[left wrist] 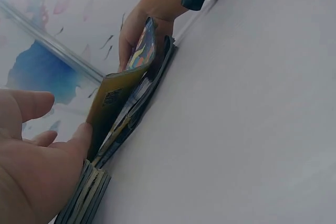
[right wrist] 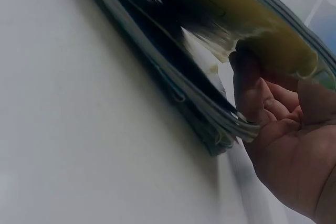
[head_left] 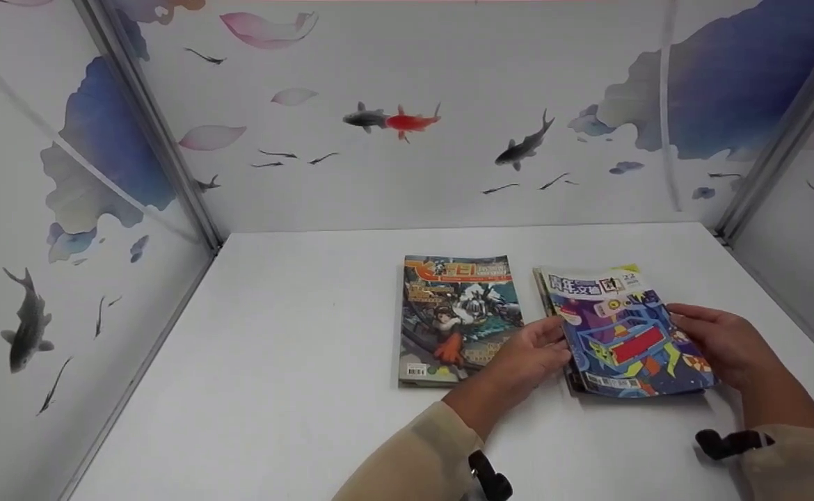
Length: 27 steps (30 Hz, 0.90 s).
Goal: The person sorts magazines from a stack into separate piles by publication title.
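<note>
A magazine with a purple and blue cover lies at the right, on top of other magazines. Its right edge is gripped by my right hand; in the right wrist view the fingers reach beneath its yellow underside. The magazine stands tilted up from those below, with a gap showing between them. At its left edge is my left hand, a fingertip touching the spine side while the other fingers are loosely extended. Left of it lies a stack topped by a comic-style magazine, partly covered by my left forearm.
The white table carries both stacks. White panels printed with fish and petals enclose it at the back and sides, joined by metal corner posts. Black straps sit on both sleeves.
</note>
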Available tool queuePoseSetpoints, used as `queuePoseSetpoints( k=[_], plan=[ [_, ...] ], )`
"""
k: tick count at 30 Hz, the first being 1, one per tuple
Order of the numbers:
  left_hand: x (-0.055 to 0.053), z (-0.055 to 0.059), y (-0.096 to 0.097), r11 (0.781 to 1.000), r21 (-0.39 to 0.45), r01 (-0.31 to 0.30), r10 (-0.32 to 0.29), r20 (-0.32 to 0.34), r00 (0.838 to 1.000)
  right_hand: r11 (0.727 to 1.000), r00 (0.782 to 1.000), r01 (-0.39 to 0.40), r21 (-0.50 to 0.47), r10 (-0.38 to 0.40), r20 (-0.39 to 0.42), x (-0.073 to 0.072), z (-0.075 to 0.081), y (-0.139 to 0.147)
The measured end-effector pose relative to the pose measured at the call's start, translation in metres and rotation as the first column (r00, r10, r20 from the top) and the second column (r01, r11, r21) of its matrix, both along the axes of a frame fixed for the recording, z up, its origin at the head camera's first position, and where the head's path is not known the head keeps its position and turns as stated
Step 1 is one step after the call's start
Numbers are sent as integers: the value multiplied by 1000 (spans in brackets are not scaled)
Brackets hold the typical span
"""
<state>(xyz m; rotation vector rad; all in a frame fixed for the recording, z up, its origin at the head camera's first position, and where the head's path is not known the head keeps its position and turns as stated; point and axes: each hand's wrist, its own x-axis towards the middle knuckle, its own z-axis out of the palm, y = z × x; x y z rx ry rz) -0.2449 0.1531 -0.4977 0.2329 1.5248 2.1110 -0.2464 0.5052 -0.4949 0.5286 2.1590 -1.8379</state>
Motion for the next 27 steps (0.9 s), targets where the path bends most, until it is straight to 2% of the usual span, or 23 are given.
queuePoseSetpoints(
  k=[4,7,12,16,21,27],
  plan=[
    [-1,-2,1,1000,0,8,-8,5,1000,995,999,35,98,-33,-24,0,-2,-1],
    [-1,-3,1,1000,-4,-8,8,15,1000,983,997,73,166,-68,-34,0,-4,-2],
    [-2,-3,1,999,0,-45,45,-3,999,975,993,121,184,-115,-40,0,-4,0],
    [-3,-2,0,999,22,-43,44,-23,999,976,988,142,164,-131,-79,0,-2,-1],
    [-2,-2,-3,996,83,-17,19,-24,1000,977,984,137,162,-116,-135,-1,1,-14],
    [-3,-3,-15,992,128,-2,2,-5,1000,976,988,63,209,-31,-154,-2,11,-42]
  ],
)
